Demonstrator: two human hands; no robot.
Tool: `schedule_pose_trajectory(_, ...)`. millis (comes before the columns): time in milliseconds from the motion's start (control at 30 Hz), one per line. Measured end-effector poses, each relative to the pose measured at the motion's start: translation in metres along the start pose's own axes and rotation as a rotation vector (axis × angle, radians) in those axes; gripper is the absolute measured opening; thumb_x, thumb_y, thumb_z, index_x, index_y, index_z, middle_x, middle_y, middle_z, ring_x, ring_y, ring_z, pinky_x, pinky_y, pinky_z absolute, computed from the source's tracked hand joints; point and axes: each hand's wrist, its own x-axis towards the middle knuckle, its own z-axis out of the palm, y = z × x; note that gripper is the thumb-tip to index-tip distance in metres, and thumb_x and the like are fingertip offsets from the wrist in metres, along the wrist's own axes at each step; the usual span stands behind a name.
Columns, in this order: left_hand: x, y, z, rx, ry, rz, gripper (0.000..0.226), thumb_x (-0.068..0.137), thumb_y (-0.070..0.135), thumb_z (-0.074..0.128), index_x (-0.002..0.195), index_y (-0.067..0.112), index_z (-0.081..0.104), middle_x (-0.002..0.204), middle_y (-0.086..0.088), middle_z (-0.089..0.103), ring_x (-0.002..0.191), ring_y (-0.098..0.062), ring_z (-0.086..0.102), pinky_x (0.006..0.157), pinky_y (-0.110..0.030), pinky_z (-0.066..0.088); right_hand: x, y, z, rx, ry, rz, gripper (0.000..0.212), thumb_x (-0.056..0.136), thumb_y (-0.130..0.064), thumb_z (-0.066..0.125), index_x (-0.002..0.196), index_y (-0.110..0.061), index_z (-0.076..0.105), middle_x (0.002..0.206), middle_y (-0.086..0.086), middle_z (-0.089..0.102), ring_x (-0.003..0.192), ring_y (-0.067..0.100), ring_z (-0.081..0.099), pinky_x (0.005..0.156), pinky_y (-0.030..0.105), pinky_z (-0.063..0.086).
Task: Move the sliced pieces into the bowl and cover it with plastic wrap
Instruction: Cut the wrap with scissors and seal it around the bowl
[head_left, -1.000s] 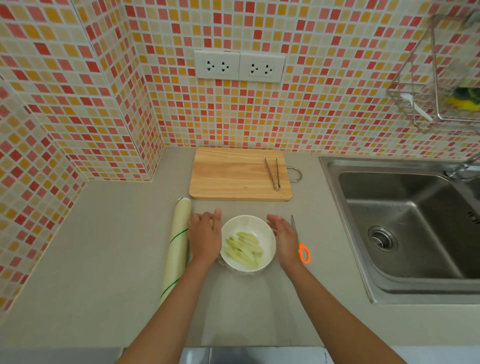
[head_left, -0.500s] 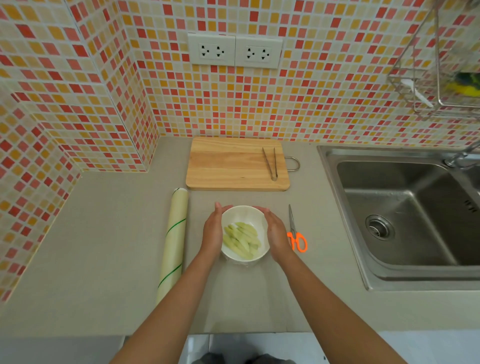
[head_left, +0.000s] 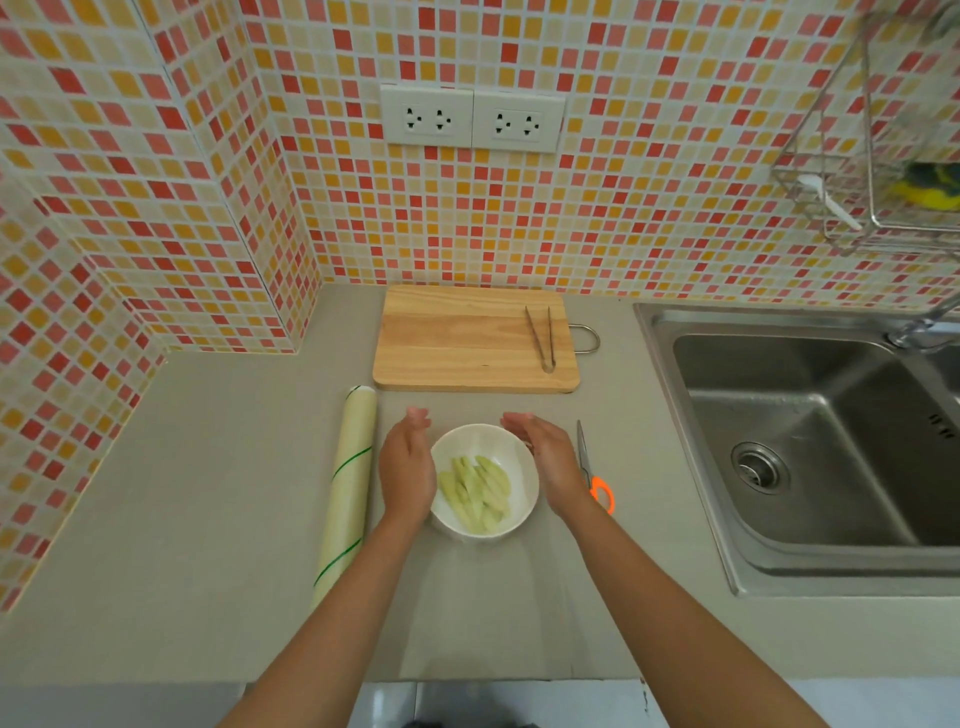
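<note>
A white bowl (head_left: 483, 430) stands on the grey counter near the front edge, with pale green sliced pieces (head_left: 478, 491) lying inside it. My left hand (head_left: 408, 467) is flat against the bowl's left side, fingers straight and pointing away from me. On the bowl's right side my right hand (head_left: 545, 460) is held the same way, close to the rim. Neither hand grips anything. Whether clear wrap lies over the bowl is hard to tell. The plastic wrap roll (head_left: 348, 483) lies lengthwise left of my left hand.
A wooden cutting board (head_left: 457, 343) with metal tongs (head_left: 540, 338) on it sits behind the bowl. Orange-handled scissors (head_left: 597, 488) lie just right of my right hand. A steel sink (head_left: 805, 441) fills the right side, with a wire rack (head_left: 883, 156) on the tiled wall above.
Both hands closed in to cup the bowl's sides, then their fingers straightened and eased off the rim. The view shifted slightly; the bowl stayed put.
</note>
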Motion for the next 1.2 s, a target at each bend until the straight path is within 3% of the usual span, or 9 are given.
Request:
schedule_pose_trajectory(200,-0.032,-0.007,0.011,-0.055,0.003,-0.09,0.051,0.102,0.045,0.025,0.129,0.022,0.061,0.13,0.008,0.062,0.122,-0.009,0.053,0.104,-0.027,0.038,0.003,0.008,0.007,-0.051,-0.177,0.054,0.031,0.098,-0.028,0.047,0.105,-0.014,0.074,0.104,0.001,0.072,0.093,0.014,0.067,0.077,0.024,0.051)
schedule_pose_trajectory(500,-0.01,-0.005,0.006,-0.018,-0.126,-0.039,0.051,0.101,0.049,0.027,0.126,0.023,0.064,0.129,0.009,0.064,0.115,0.001,0.052,0.094,-0.015,0.034,-0.003,0.018,0.008,-0.142,-0.138,0.105,0.055,0.102,-0.046,0.026,0.1,-0.014,0.071,0.09,0.002,0.072,0.083,0.015,0.067,0.064,0.018,0.051)
schedule_pose_trajectory(567,-0.003,-0.002,0.004,-0.044,-0.215,-0.057,0.055,0.1,0.053,0.025,0.129,0.023,0.062,0.129,0.008,0.064,0.116,0.0,0.052,0.09,-0.009,0.034,-0.002,0.014,0.006,-0.209,-0.153,0.112,0.063,0.102,-0.048,0.023,0.104,-0.006,0.07,0.093,0.006,0.07,0.084,0.018,0.066,0.067,0.021,0.05)
schedule_pose_trajectory(633,0.003,0.004,0.002,-0.052,-0.264,-0.048,0.057,0.1,0.052,0.025,0.131,0.021,0.061,0.13,0.006,0.064,0.119,-0.001,0.052,0.085,-0.004,0.033,0.002,0.01,0.003,-0.207,-0.128,0.09,0.062,0.102,-0.046,0.024,0.117,-0.004,0.066,0.11,0.009,0.069,0.102,0.021,0.064,0.081,0.024,0.049)
schedule_pose_trajectory(700,0.004,0.011,0.0,-0.028,-0.194,-0.004,0.056,0.101,0.05,0.026,0.131,0.017,0.06,0.135,0.005,0.061,0.122,0.0,0.05,0.093,-0.008,0.032,0.003,0.006,0.0,-0.138,-0.063,0.029,0.056,0.103,-0.042,0.026,0.129,-0.005,0.059,0.13,0.009,0.061,0.122,0.02,0.055,0.098,0.027,0.041)
schedule_pose_trajectory(800,-0.007,0.01,-0.002,-0.003,-0.008,0.031,0.058,0.101,0.05,0.025,0.131,0.015,0.06,0.135,0.002,0.061,0.127,-0.007,0.051,0.101,-0.019,0.033,0.002,0.001,-0.002,-0.08,-0.072,-0.03,0.055,0.103,-0.04,0.027,0.13,-0.002,0.057,0.137,0.011,0.057,0.126,0.019,0.053,0.098,0.024,0.039)
schedule_pose_trajectory(900,-0.027,-0.003,0.006,-0.079,0.025,-0.047,0.053,0.102,0.045,0.026,0.135,0.016,0.056,0.138,0.001,0.058,0.13,-0.012,0.05,0.108,-0.025,0.035,-0.001,0.002,0.001,-0.028,-0.143,0.009,0.059,0.098,-0.043,0.04,0.121,0.008,0.059,0.129,0.029,0.056,0.119,0.038,0.055,0.085,0.022,0.045)
schedule_pose_trajectory(1033,-0.028,-0.012,0.013,-0.094,0.016,-0.058,0.047,0.104,0.04,0.027,0.133,0.021,0.058,0.136,0.007,0.058,0.129,-0.009,0.05,0.106,-0.022,0.033,-0.003,0.005,0.008,0.042,-0.154,0.085,0.045,0.099,-0.043,0.042,0.117,-0.013,0.068,0.12,0.011,0.068,0.107,0.022,0.066,0.087,0.03,0.052)
schedule_pose_trajectory(1200,-0.012,-0.017,0.009,-0.098,-0.06,-0.023,0.044,0.103,0.043,0.029,0.125,0.027,0.064,0.121,0.017,0.063,0.123,-0.007,0.055,0.106,-0.025,0.039,-0.004,0.02,0.012,0.003,-0.125,0.148,0.052,0.1,-0.047,0.034,0.112,-0.01,0.068,0.109,0.013,0.071,0.102,0.027,0.067,0.085,0.035,0.053)
